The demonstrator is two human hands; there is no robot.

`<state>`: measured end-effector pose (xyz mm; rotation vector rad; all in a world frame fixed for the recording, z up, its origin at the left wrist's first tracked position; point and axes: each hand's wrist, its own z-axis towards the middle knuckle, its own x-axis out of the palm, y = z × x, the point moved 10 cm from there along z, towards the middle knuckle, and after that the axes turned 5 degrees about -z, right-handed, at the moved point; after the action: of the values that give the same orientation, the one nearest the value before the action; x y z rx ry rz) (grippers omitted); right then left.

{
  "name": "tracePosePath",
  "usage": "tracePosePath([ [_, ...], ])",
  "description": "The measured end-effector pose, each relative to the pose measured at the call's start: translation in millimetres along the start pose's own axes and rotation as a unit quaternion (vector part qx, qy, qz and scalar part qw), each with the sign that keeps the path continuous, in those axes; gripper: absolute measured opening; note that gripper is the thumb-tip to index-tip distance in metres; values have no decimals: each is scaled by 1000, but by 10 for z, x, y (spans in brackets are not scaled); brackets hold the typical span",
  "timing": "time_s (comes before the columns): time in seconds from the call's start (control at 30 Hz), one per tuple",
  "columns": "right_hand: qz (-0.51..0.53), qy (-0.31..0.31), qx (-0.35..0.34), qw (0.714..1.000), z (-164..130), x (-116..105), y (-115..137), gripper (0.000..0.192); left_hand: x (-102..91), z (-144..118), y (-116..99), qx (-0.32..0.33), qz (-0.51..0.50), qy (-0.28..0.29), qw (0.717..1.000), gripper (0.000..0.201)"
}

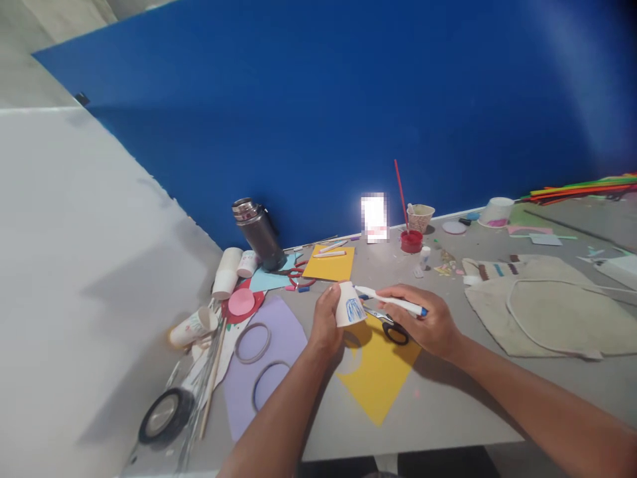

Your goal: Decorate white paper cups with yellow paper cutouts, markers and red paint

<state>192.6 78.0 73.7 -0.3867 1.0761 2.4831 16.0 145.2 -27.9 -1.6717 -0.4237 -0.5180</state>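
My left hand (326, 322) holds a small white paper cup (350, 307) upside down and tilted, with blue marker strokes on its side. My right hand (428, 322) grips a white marker with a blue end (393, 301), its tip close to the cup's side. Both hands hover over a yellow paper sheet (381, 375) with a curved cut-out. Black-handled scissors (393, 328) lie on that sheet just under my right hand.
A lilac sheet with two drawn rings (271, 362), a red and pink disc (242, 302), paper cups (226, 272), a metal flask (259, 232), a tape roll (164, 415), red paint pot with brush (411, 240) and a canvas bag (542, 305) lie around. A blue board (348, 113) backs the table.
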Motion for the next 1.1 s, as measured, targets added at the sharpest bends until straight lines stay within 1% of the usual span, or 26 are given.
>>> tracePosePath([
  [0.13,4,1,3,1000,-29,-44,66,15,-46,16,30,10,-6,-14,1000,58],
  [0.33,-11,17,-3,1000,-39,-7,109,13,-72,6,75,-2,0,-22,1000,58],
  [0.5,-39,2,-46,998,-64,-19,179,10,-46,-16,57,4,-3,-18,1000,55],
  [0.67,-38,6,-84,996,-76,3,246,11,3,-37,70,0,-12,-7,1000,52],
  [0.9,-35,15,-80,996,-55,34,241,12,27,-51,60,1,-12,-6,1000,56],
  [1.1,-38,20,-88,995,-70,47,236,12,41,-65,56,5,-9,3,1000,54],
])
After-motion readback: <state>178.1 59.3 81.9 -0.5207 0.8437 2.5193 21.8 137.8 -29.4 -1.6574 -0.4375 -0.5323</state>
